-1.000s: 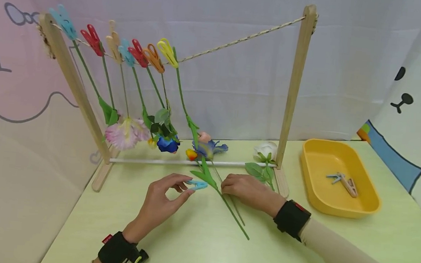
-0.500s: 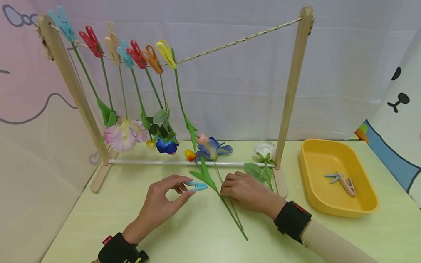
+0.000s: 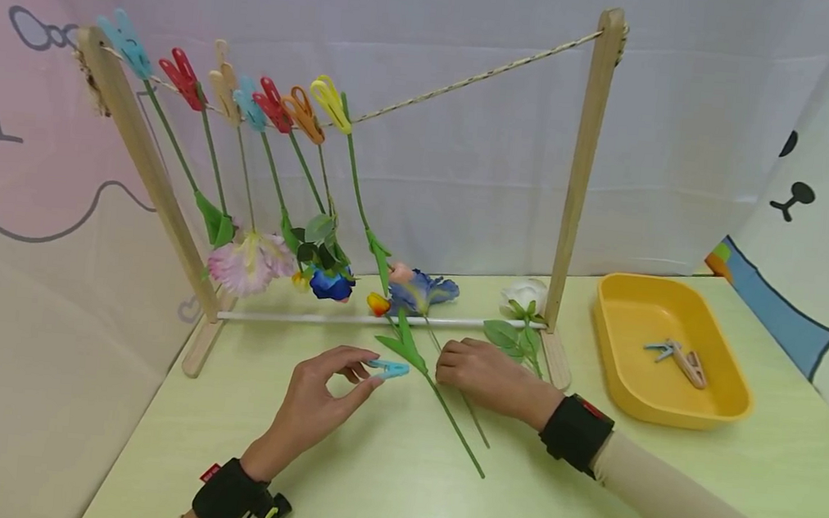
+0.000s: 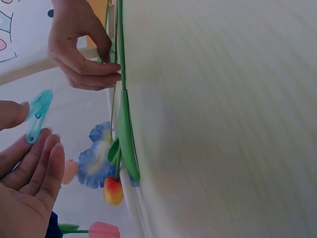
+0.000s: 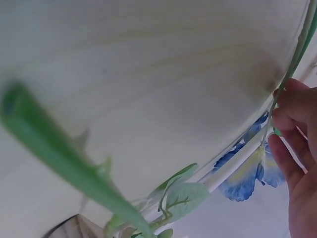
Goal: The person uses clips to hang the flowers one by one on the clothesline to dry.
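My left hand (image 3: 328, 395) pinches a light blue clothespin (image 3: 390, 370) between thumb and fingers, above the table. To its right, my right hand (image 3: 481, 376) holds the thin stem of a blue artificial iris (image 3: 422, 293) between thumb and fingertips, as the right wrist view shows. The iris bloom (image 5: 242, 173) lies by the white bar, pointing away from me. Beside that stem lies an orange-yellow tulip (image 3: 378, 304) with a green leaf (image 4: 128, 136), its stem stretching toward me. The right fingertips overlap the tulip stem in the left wrist view.
A wooden frame (image 3: 585, 167) carries a rope (image 3: 475, 79) with several clothespins holding flowers upside down on its left half. A white rose (image 3: 524, 295) lies by the right post. The yellow tray (image 3: 603, 341) at right holds two clothespins (image 3: 679, 360).
The iris bloom has shifted slightly right, and its stem's lower end has moved apart from the tulip stem. The left hand keeps the clothespin in nearly the same place.
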The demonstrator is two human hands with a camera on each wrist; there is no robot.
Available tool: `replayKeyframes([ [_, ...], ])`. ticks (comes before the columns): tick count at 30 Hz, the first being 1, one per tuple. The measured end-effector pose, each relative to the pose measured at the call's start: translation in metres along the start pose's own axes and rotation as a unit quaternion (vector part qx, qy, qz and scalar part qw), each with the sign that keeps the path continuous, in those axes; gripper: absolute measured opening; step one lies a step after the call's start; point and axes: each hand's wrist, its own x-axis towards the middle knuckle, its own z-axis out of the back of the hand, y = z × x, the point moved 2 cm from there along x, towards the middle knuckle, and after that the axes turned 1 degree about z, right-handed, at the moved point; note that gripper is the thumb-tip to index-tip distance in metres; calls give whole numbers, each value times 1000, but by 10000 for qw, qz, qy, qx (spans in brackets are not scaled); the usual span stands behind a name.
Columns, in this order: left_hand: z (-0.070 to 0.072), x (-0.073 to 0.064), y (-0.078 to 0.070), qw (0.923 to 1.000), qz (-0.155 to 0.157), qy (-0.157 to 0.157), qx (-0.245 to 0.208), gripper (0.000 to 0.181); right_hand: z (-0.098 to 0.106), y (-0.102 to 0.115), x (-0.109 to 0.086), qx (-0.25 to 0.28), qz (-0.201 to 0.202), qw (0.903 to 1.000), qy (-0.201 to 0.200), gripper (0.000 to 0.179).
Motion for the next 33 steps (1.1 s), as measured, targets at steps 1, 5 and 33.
replayKeyframes([
  [1, 0, 0, 0, 10000, 12, 14, 4, 30, -1, -1, 0, 21, -10, 10000, -7, 17],
  [5, 0, 1, 0, 9999, 42, 94, -25, 30, -1, -2, -1, 43, 30, 10000, -44, 15],
  [33, 23, 27, -11, 9960, -550, 341, 613, 33, 92, -35, 31, 1802, -553, 9247, -3307, 26],
])
